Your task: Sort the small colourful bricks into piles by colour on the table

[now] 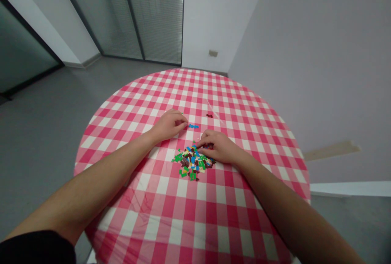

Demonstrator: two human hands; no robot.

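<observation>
The desk cloth (189,225) was checked in pinkish red, paler pink and white. The pile of small pieces (193,160) mixed green, blue, dark brown, white and yellow; the separate cluster (193,126) was blue, the farther bits (209,115) dark reddish brown. The sleeve (39,247) was black.

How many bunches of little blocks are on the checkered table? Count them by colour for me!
Mixed-colour pile: 1
Blue bunch: 1
Dark brown bunch: 1
Total: 3 bunches. The single blocks are too small and jumbled to count.
</observation>
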